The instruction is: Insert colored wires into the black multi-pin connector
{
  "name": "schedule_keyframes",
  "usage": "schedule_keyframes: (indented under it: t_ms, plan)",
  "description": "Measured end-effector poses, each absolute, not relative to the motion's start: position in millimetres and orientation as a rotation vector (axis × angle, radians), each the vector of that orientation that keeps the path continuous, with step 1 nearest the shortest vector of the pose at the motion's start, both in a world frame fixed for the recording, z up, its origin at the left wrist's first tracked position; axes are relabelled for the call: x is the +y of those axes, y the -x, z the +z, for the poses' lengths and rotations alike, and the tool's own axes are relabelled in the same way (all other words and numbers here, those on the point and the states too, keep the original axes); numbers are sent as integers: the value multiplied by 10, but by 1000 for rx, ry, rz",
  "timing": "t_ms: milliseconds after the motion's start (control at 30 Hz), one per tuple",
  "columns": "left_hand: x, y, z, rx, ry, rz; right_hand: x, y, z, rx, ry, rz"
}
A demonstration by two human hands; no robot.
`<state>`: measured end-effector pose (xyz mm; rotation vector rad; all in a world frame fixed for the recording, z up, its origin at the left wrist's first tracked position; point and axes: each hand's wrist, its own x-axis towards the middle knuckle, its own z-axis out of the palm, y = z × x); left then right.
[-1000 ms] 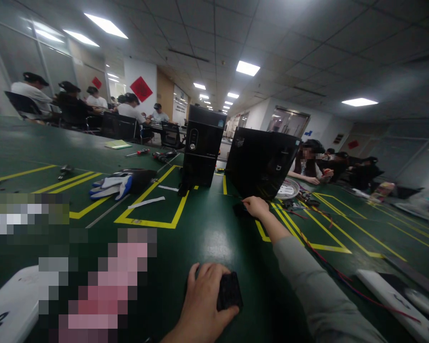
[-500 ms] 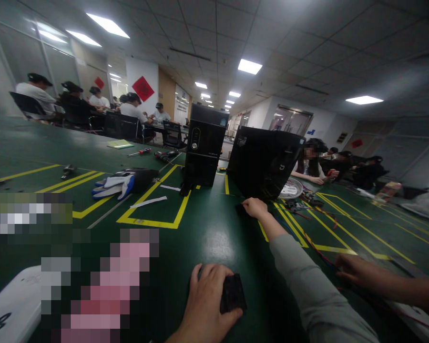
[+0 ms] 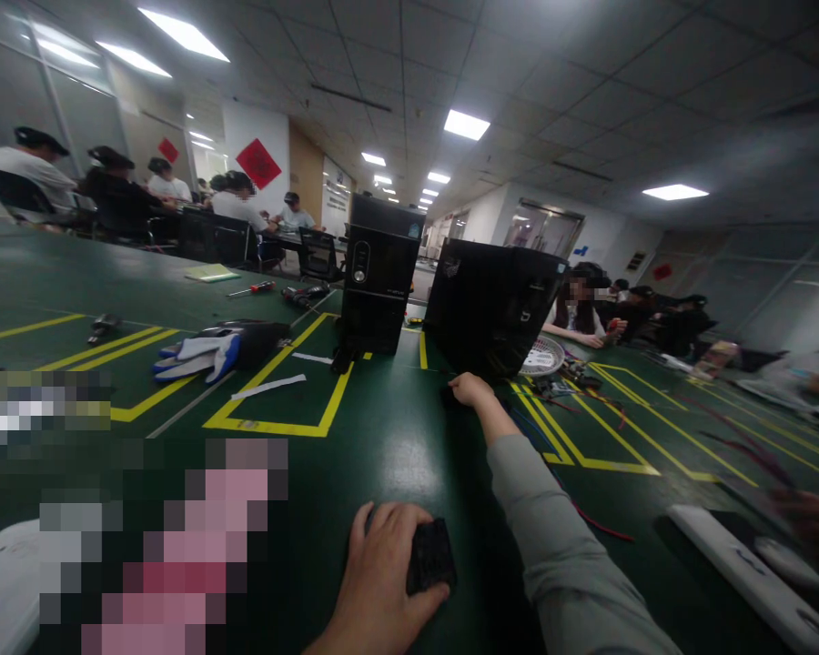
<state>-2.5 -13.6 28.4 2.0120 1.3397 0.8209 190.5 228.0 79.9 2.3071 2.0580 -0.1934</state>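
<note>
My left hand is wrapped round a small black block-like part low on the green table, near its front. My right hand, farther forward, grips a flat black piece with its fingertips; that piece is dark and its shape is hard to make out. Just behind my right hand stands a wide black computer case. A narrower black computer case stands upright to its left, with a small black item at its foot.
Gloves, a screwdriver and paper strips lie left. A round metal part and wires lie right. A white device is at lower right, near a co-worker's blurred hand. Other people sit farther back.
The view has shifted slightly right. Both my hands keep their grips in nearly the same places. The co-worker's hand at the right has moved away rightward with wires, uncovering the white device.
</note>
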Motion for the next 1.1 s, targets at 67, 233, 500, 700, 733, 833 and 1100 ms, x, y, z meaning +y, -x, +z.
schedule_keyframes:
  t_ms: [67,233,500,700,733,833,1100]
  plan:
    - [-136,24,266,1338,-2016,820,2284,-1898,804,2021,-2336,-184]
    - [-132,44,196,1306,-2046,875,2212,-1822,835,1987,-2406,-72]
    - [-131,52,188,1323,-2060,882,1685,-1658,946,2522,-2214,77]
    - [-108,38,124,1386,-2039,932,704,-1659,977,3011,-1347,-383]
    - [-104,33,109,1396,-2033,934,548,-1685,954,3029,-1243,-443]
    - [-100,21,67,1415,-2034,968,233,-1772,834,3062,-1078,-675]
    - [-113,27,11,1463,-1947,982,418,-1854,736,3095,-1293,-501]
